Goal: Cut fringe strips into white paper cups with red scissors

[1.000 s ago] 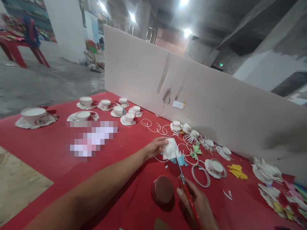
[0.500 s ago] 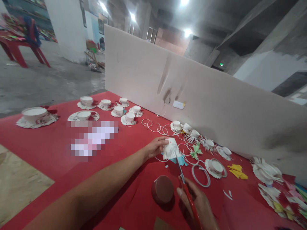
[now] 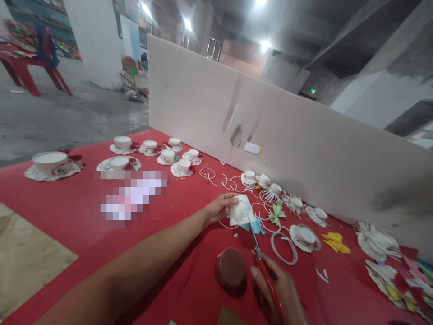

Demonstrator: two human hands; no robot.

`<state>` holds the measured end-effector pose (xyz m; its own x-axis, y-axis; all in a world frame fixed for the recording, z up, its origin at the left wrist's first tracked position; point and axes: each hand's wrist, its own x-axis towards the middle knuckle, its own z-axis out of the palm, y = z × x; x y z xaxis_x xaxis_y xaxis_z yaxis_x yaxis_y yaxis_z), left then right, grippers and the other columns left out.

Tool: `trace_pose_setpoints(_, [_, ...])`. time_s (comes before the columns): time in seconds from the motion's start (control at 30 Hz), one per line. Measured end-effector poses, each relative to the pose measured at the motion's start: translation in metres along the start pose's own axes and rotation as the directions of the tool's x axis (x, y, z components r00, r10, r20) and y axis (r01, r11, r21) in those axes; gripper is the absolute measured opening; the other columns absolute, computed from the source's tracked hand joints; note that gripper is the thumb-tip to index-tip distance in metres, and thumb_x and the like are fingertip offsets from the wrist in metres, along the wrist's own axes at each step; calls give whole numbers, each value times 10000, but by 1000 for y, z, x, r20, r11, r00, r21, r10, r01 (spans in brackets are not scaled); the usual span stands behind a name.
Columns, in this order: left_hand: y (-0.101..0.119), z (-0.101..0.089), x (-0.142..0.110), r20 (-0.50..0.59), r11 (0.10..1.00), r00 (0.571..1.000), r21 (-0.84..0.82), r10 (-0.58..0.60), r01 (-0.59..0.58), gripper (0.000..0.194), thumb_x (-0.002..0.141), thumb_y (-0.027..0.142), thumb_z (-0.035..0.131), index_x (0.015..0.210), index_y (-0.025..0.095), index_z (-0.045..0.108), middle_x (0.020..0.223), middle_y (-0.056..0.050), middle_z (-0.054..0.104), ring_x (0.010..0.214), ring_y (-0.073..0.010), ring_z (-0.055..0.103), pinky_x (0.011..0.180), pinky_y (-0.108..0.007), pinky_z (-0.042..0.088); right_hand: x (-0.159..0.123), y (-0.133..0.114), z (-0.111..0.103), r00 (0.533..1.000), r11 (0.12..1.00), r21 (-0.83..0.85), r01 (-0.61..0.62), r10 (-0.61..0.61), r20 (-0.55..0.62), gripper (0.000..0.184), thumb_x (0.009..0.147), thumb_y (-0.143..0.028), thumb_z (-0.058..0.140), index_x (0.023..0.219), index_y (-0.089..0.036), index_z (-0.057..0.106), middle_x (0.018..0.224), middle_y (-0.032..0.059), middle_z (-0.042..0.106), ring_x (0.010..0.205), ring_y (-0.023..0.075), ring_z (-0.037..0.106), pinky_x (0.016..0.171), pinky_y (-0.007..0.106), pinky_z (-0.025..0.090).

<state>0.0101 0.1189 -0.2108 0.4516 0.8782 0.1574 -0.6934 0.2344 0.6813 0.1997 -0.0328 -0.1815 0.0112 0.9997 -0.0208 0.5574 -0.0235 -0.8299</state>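
Note:
Held up over the red tabletop, a white paper cup (image 3: 242, 213) with printing and slit edges is gripped at its upper left by my left hand (image 3: 219, 209), fingers closed. My right hand (image 3: 288, 289) is wrapped around the red handles of a pair of scissors (image 3: 257, 251). Their blades point up and touch the cup's lower right edge; whether they are fully closed I cannot make out. Just below the cup stands a brown round container (image 3: 230, 267). Behind it lies blue crepe paper (image 3: 257, 226), partly covered.
Several fringed cup pieces (image 3: 183, 168) stand at the back left, and more (image 3: 294, 203) line the white panel (image 3: 291, 122). Thin white rings (image 3: 230, 183), a roll of tape (image 3: 284, 248), green paper (image 3: 277, 213) and yellow paper (image 3: 335, 242) lie around. Cut scraps (image 3: 321, 275) are at right.
Almost nothing differs. The view has shifted very slightly, and both hands keep their hold on the cup and the scissors, with the blades still at the cup's edge.

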Motion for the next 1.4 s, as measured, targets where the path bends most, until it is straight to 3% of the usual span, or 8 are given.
trace_pose_setpoints(0.07, [0,0,0,7,1000,1000,2,-5,5,389,614,226,746,963,100,629,847,-96,671,732,-166,629,697,-280,471,0,2,1,998,999,5,-45,44,42,703,669,-661,550,1152,-155,614,372,-14,559,306,170,526,355,251,455])
trace_pose_setpoints(0.23, [-1,-1,-1,20,1000,1000,15,-18,18,401,606,211,750,972,100,632,886,-110,671,775,-190,635,739,-309,468,1,4,1,992,998,11,-63,62,106,746,664,-647,570,1200,-128,571,394,-22,543,302,142,492,302,219,386])
trace_pose_setpoints(0.4, [1,-2,-1,26,999,1000,31,-14,14,403,597,219,754,966,107,634,889,-108,669,785,-192,631,741,-309,463,-2,2,3,998,998,27,-57,56,28,673,685,-645,535,1134,-150,616,361,-38,500,271,127,453,269,205,341])
trace_pose_setpoints(0.7, [2,2,-4,53,995,998,94,-38,33,380,589,218,762,936,107,654,897,-99,657,804,-188,615,749,-304,449,0,1,2,998,999,-25,-44,45,52,753,647,-698,525,1144,-139,610,389,-23,527,289,138,460,307,229,370])
trace_pose_setpoints(1.0, [2,3,-4,59,989,998,147,-34,25,388,583,234,764,936,115,656,879,-84,646,776,-171,601,726,-296,439,1,3,4,1000,1000,-26,-8,8,-9,662,653,-651,554,1076,-150,643,375,-27,511,295,133,457,295,216,351])
trace_pose_setpoints(1.4, [-1,1,-4,100,978,994,208,-41,20,381,591,235,752,942,124,654,872,-84,645,769,-169,589,706,-287,423,1,11,8,994,994,31,-100,99,37,724,676,-657,532,1181,-140,576,407,-42,492,272,98,388,282,207,323])
